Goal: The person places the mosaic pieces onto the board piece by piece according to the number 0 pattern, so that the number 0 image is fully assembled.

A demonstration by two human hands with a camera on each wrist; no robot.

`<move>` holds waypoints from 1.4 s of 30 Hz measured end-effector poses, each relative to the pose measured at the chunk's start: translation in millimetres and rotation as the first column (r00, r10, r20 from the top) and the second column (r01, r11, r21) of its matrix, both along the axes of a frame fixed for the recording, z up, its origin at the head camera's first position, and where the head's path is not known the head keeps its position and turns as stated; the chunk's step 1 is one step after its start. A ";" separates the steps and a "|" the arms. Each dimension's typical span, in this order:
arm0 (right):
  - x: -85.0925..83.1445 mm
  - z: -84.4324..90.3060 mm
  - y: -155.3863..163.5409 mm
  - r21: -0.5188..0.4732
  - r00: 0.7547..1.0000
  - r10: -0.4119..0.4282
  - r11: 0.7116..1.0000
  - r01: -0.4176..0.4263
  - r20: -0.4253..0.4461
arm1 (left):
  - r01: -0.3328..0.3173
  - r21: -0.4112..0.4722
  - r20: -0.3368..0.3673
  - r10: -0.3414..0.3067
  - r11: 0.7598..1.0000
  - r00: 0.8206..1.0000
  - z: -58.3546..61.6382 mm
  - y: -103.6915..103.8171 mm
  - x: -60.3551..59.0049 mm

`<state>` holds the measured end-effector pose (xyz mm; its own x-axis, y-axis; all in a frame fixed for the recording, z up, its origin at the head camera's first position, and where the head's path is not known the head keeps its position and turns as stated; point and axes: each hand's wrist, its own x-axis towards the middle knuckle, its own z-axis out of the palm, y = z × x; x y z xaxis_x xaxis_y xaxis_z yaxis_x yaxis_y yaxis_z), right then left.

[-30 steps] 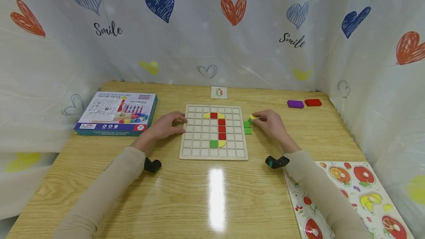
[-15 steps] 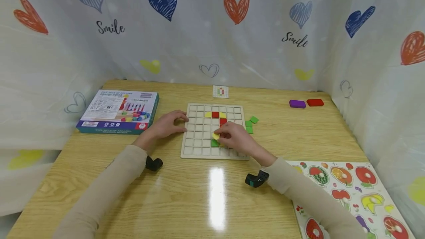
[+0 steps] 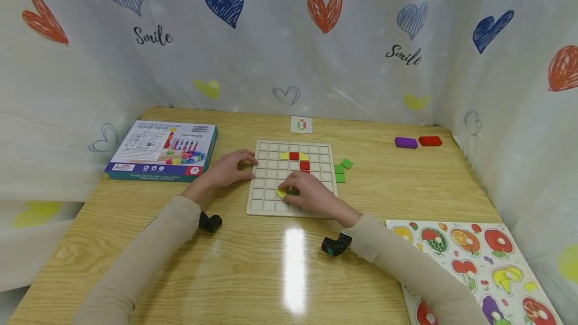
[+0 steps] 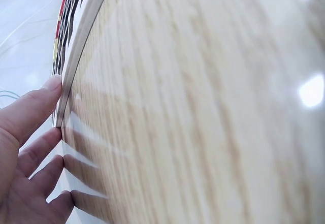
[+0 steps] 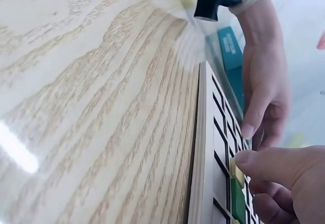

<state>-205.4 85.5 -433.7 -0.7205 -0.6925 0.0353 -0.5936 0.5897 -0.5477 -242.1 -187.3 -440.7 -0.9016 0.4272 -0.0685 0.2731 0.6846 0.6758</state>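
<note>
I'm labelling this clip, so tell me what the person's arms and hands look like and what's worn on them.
Both arms wear long beige sleeves reaching the wrists. The left hand and right hand are bare, with no gloves or rings visible. A small black camera is strapped under each wrist; the right one shows a teal patch, the left one looks plain black.

Both arms wear long beige sleeves ending at the wrists, and each wrist carries a small black camera unit (the one on the right wrist shows a teal edge); left hand (image 3: 228,169) and right hand (image 3: 307,192) are bare.
</note>
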 end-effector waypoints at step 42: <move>-20.9 -1.8 91.8 -0.252 0.867 -0.453 0.831 0.495 0.210 | -0.008 0.008 0.033 0.007 1.000 0.999 3.1 0.8 1.7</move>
<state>-226.3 177.3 -435.5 -0.9696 -0.2381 0.0564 -0.1890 0.5826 -0.7905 -240.4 -186.5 -437.6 -0.9021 0.4209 -0.0949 0.2453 0.6813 0.6897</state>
